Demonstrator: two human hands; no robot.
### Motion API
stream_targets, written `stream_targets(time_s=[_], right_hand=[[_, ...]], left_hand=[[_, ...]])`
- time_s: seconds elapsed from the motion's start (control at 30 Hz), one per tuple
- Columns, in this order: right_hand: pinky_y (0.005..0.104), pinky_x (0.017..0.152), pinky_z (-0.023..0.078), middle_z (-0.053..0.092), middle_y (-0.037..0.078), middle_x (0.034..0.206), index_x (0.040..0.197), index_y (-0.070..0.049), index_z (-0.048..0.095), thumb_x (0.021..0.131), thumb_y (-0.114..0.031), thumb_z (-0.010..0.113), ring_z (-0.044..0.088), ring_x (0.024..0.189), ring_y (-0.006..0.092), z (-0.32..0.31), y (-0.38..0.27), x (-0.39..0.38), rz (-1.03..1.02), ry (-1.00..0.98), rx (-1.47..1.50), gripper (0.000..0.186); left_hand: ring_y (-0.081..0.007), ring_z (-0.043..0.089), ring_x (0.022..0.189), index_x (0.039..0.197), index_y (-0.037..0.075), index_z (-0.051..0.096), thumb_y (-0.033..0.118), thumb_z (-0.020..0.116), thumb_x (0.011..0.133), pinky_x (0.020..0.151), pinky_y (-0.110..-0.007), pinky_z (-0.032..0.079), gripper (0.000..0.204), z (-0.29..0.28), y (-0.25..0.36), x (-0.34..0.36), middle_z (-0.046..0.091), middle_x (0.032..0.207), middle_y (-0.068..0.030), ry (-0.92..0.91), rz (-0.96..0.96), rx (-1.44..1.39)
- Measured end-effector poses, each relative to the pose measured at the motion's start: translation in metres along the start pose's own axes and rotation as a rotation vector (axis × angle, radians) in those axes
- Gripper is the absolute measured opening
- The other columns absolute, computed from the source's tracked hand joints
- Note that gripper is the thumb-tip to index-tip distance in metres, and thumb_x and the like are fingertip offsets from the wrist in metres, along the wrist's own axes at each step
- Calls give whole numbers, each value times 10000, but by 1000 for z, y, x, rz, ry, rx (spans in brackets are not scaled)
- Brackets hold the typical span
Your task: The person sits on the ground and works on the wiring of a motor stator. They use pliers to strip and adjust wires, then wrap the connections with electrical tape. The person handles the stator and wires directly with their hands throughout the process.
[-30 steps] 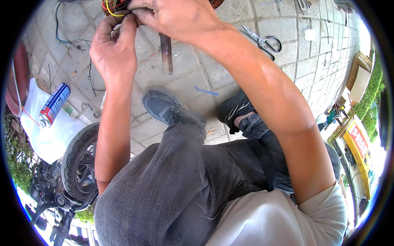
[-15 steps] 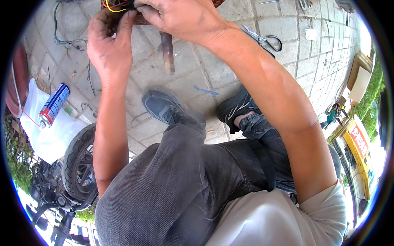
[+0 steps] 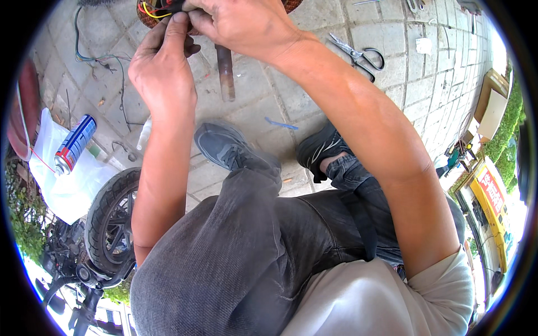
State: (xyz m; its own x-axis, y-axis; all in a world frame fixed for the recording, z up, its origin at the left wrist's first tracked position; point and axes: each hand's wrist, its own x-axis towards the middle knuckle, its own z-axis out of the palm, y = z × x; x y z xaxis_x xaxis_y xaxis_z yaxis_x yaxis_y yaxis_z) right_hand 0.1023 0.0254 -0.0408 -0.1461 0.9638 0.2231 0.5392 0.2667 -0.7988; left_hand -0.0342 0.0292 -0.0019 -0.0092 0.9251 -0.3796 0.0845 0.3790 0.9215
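Note:
At the top edge is a round part with copper-coloured windings, like a motor stator, cut off by the picture's rim. A yellow wire and red wires come out beside a black piece. My left hand is closed at the wires, its thumb raised against the black piece. Close by on the right, my right hand pinches at the same spot with bent fingers. What lies between the fingertips of either hand is hidden. A metal shaft with a threaded end points from the part toward me.
Scissors lie on the paving to the right; a blue strip is near my shoes. On the left are loose cables, a spray can on a white plastic bag, and a wheel. A cardboard box stands far right.
My left hand has shifted right, off the left rim of the wound part, uncovering more of the copper. Its thumb is now closer to my right fingertips. My right hand has moved slightly left.

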Motion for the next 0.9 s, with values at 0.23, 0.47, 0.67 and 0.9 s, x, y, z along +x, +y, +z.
stream_targets(time_s=[0.23, 0.47, 0.67, 0.9], right_hand=[[417, 722, 511, 647, 131, 921, 882, -47, 630, 821, -182, 588, 638, 868, 307, -14, -13, 3, -22, 137, -234, 154], [429, 723, 521, 651, 137, 875, 855, -42, 652, 820, -195, 583, 646, 832, 322, -25, -21, 8, 73, -40, -203, 172], [433, 760, 523, 662, 139, 907, 880, -39, 667, 833, -226, 578, 649, 872, 326, -28, -22, 8, 87, -49, -210, 212], [433, 810, 517, 667, 164, 983, 977, -36, 680, 859, -240, 566, 643, 937, 331, -29, -23, 8, 120, -86, -192, 262]], left_hand=[[-174, 615, 755, 1093, -114, 626, 100, 621, 925, 687, -311, 543, 273, 5, -5, 8, 649, 909, -110, -18, 34, -69], [-162, 622, 804, 1099, -114, 620, 96, 603, 929, 736, -296, 550, 270, 4, -15, 14, 650, 954, -111, -22, 122, 3], [-166, 624, 956, 1140, -74, 588, 62, 603, 944, 861, -308, 528, 240, 1, -27, 16, 642, 1073, -115, -83, 62, -396], [-165, 612, 1008, 1146, -41, 572, 43, 595, 945, 914, -310, 505, 219, -8, -36, 29, 635, 1099, -106, -160, 16, -506]])
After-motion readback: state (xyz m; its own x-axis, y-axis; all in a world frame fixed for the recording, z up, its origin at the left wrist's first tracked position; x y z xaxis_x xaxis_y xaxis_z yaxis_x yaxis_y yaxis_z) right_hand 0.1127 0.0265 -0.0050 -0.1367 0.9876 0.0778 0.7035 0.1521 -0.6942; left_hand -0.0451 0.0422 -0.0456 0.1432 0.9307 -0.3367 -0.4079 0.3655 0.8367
